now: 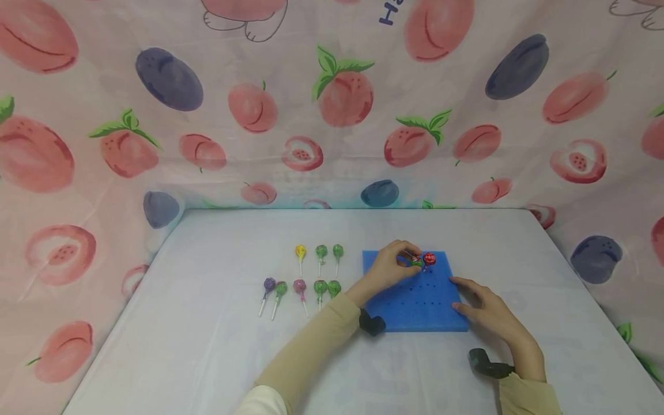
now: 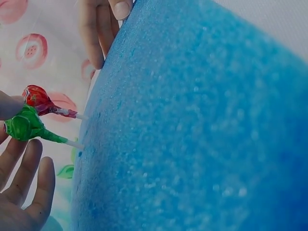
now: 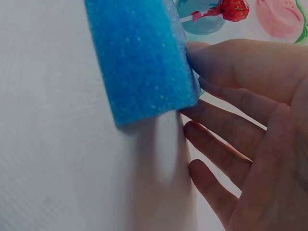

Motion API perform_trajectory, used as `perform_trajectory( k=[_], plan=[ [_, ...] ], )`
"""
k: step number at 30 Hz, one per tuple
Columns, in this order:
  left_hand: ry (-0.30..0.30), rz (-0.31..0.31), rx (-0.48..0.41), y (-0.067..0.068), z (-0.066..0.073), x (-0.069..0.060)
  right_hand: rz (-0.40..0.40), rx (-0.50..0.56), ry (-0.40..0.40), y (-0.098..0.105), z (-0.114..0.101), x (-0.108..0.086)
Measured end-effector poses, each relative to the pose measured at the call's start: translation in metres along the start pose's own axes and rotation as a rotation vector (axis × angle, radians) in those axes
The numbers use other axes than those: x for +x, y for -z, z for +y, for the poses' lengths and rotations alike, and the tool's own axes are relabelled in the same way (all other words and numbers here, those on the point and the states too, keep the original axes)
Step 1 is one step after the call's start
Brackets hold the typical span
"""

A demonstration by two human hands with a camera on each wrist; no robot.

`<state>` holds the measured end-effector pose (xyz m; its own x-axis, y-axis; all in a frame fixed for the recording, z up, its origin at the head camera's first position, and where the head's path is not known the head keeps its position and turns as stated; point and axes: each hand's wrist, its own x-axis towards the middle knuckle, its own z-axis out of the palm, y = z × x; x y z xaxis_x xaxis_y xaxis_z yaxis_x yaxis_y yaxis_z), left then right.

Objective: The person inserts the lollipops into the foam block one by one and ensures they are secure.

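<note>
Red lollipop [image 1: 429, 259] crowds the left hand [image 1: 387, 270] — near half of blue board [image 1: 425, 317] free

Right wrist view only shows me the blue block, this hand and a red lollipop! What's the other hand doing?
Observer: The left hand holds a green lollipop over the block.
Operator: Ooh! Are there any yellow ones?
Observer: One yellow lollipop lies on the table, left of the block.
Operator: And is the top all smooth?
Observer: No, the top has rows of small holes.
</note>
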<state>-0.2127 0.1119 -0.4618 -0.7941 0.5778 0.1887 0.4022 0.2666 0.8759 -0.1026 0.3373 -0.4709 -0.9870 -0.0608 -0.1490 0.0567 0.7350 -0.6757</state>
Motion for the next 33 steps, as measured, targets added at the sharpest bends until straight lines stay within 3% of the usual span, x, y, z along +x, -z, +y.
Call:
perform_trajectory(
  k=[16, 33],
  plan=[
    [0.040, 0.007, -0.099, 0.015, 0.004, -0.014, 0.007, 0.006, 0.018, 0.000, -0.001, 0.000],
    [0.069, 0.067, -0.128, 0.045, -0.010, -0.044, 0.000, -0.007, 0.004, 0.000, 0.000, 0.000]
  ],
)
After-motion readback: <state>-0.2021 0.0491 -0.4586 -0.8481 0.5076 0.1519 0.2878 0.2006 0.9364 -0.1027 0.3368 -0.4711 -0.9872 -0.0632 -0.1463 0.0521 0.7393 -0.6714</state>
